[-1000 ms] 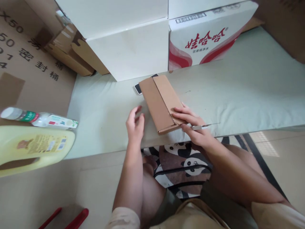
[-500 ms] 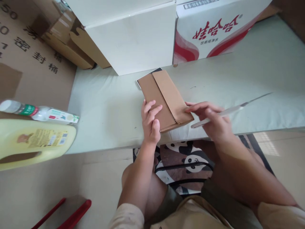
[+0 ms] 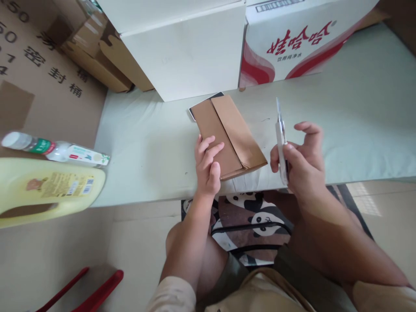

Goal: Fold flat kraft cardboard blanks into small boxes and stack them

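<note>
A small brown cardboard box (image 3: 238,130) with a seam along its top lies tilted near the front edge of the table. My left hand (image 3: 209,167) grips its left side, fingers curled over the top face. Beside the box on the right, my right hand (image 3: 302,160) holds a white utility knife (image 3: 281,147) between thumb and fingers, its blade extended and pointing away from me. The index finger of that hand is raised off the knife. A flat dark thing with a white edge (image 3: 192,113) sticks out from under the box's far end.
Large white boxes (image 3: 185,56) and a red-and-white carton (image 3: 292,47) stand at the back. At left are a clear bottle (image 3: 61,149), a yellow jug (image 3: 78,186) and brown cartons (image 3: 65,99). The pale green tablecloth (image 3: 364,117) extends right.
My right hand has come away from the box and turned the knife, so the blade that pointed right now points away from me. My left hand keeps its hold on the box.
</note>
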Demonstrator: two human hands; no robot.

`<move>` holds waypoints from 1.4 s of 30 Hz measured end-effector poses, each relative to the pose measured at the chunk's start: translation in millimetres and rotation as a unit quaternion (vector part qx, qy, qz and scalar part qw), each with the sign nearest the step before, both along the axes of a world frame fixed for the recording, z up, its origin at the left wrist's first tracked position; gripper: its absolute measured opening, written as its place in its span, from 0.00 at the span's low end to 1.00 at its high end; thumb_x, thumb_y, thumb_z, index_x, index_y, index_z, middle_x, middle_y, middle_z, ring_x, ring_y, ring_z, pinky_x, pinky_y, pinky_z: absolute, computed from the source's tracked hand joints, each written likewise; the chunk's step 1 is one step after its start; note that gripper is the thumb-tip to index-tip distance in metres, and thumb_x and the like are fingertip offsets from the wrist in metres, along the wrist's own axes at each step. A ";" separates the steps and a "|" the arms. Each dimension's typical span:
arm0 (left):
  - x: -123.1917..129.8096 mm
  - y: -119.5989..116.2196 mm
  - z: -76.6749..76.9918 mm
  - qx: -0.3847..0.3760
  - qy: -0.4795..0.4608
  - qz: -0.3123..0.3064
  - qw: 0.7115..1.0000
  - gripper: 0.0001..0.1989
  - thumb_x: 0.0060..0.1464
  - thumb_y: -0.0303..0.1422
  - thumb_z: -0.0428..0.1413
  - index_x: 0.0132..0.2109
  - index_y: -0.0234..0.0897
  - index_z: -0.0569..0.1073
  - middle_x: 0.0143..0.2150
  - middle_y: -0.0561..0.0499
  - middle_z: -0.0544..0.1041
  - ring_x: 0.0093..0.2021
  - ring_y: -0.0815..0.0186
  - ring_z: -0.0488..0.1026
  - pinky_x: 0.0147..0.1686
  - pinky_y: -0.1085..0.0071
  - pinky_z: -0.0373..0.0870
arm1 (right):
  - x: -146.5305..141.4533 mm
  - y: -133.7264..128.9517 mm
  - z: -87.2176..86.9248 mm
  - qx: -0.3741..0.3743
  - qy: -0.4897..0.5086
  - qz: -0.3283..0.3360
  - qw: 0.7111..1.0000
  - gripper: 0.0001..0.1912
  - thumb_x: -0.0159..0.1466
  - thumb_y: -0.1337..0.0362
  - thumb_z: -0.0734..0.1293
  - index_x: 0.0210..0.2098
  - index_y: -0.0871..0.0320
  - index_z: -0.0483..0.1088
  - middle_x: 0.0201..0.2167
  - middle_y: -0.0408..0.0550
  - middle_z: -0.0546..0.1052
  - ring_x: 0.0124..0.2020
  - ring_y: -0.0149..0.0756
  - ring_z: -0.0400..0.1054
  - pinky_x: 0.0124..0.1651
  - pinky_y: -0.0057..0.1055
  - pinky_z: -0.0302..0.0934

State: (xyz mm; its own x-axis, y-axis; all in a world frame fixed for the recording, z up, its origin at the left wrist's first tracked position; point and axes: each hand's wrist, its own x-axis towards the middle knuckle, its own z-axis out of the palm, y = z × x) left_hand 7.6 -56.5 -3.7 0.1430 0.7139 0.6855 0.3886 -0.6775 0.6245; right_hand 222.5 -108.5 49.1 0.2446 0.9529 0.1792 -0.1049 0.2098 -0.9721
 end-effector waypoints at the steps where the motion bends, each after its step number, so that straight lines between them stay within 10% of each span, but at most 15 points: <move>1: 0.0 -0.1 0.0 0.003 -0.001 -0.001 1.000 0.26 0.72 0.47 0.38 0.58 0.44 0.76 0.62 0.45 0.74 0.69 0.57 0.66 0.76 0.47 0.52 | -0.3 -2.2 0.0 0.007 -0.005 0.004 1.000 0.14 0.67 0.52 0.69 0.48 0.43 0.63 0.24 0.36 0.73 0.18 0.32 0.65 0.20 0.31 0.57; 10: 0.4 0.1 2.4 0.014 -0.008 -0.010 1.000 0.23 0.72 0.44 0.40 0.58 0.43 0.76 0.62 0.45 0.73 0.67 0.58 0.68 0.76 0.50 0.53 | 6.3 -1.1 3.5 0.090 0.001 0.009 0.996 0.11 0.68 0.54 0.66 0.48 0.45 0.74 0.33 0.43 0.78 0.26 0.36 0.73 0.29 0.39 0.71; 17: 0.5 -2.9 4.5 0.012 0.006 -0.005 1.000 0.24 0.73 0.44 0.39 0.59 0.43 0.75 0.63 0.46 0.73 0.68 0.58 0.67 0.75 0.50 0.53 | -10.8 -6.4 11.9 0.311 -0.184 -0.059 0.931 0.06 0.69 0.63 0.65 0.36 0.53 0.74 0.24 0.39 0.67 0.21 0.26 0.60 0.20 0.28 0.53; 29: 6.8 -10.9 6.7 -0.021 -0.004 0.021 1.000 0.27 0.73 0.44 0.36 0.59 0.41 0.76 0.64 0.44 0.73 0.69 0.56 0.66 0.72 0.51 0.58 | -29.3 -33.7 33.0 0.299 -0.414 0.048 0.859 0.08 0.69 0.72 0.61 0.37 0.56 0.71 0.34 0.47 0.79 0.32 0.30 0.72 0.35 0.30 0.69; 42: 8.0 -11.9 6.6 -0.016 0.014 0.040 0.999 0.26 0.73 0.43 0.37 0.58 0.39 0.76 0.64 0.43 0.73 0.68 0.56 0.67 0.71 0.51 0.60 | -48.5 -40.7 23.4 0.259 -0.435 -0.027 0.862 0.09 0.64 0.75 0.62 0.39 0.57 0.71 0.37 0.49 0.82 0.33 0.32 0.76 0.34 0.29 0.69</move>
